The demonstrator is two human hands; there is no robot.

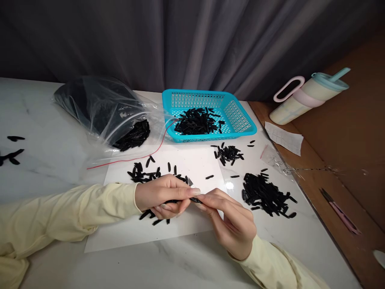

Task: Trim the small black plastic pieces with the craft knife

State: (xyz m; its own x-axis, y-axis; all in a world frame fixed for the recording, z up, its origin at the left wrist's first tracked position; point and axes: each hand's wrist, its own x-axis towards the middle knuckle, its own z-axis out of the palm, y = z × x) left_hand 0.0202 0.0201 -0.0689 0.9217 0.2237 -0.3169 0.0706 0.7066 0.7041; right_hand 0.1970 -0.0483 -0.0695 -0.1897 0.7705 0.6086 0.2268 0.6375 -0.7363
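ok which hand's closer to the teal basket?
Left. The left hand sits on the white sheet, below and a bit left of the teal basket. The right hand is lower, nearer the table's front edge, so farther off.

Left hand [164,196] and right hand [231,220] meet fingertip to fingertip, fingers pinched, forearms low

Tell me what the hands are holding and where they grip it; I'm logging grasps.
Both hands pinch one small black strip between them: the left hand covers most of its length, and the right hand grips its end with the fingertips.
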